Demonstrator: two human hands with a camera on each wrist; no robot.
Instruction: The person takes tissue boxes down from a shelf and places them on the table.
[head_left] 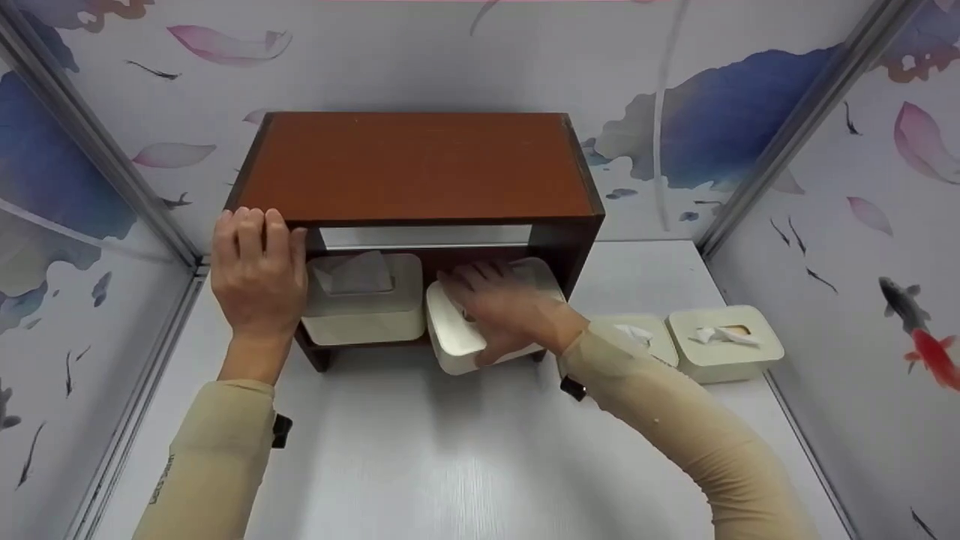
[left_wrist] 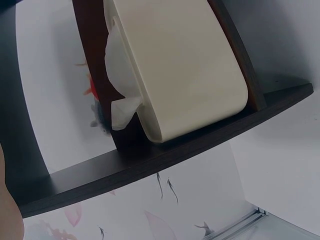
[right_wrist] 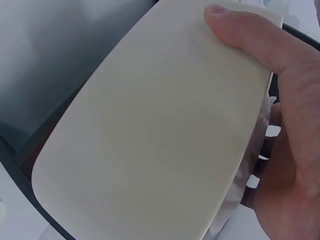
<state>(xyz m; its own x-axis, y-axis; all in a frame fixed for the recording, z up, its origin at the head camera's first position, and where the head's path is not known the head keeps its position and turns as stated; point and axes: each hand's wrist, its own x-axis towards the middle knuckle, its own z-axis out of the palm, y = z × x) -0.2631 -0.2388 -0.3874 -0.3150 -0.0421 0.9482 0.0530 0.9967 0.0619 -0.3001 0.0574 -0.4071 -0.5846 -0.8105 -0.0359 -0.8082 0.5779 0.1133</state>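
A brown wooden shelf (head_left: 420, 165) stands at the back of the white table. My left hand (head_left: 259, 274) grips its front left upper corner; only a sliver of that hand (left_wrist: 7, 200) shows in the left wrist view. A cream tissue box (head_left: 367, 319) sits on the lower board at the left, a tissue poking from its top. My right hand (head_left: 506, 307) holds a second cream tissue box (head_left: 459, 341), thumb on the front face and fingers over the top. This box (right_wrist: 150, 125) stands askew, one corner jutting past the shelf's front edge.
Two more tissue boxes, a near one (head_left: 660, 341) partly behind my right forearm and another (head_left: 724, 345), stand on the table right of the shelf. Printed panels (head_left: 862, 262) in metal frames (head_left: 795, 127) enclose the table (head_left: 450, 465) at the back and sides.
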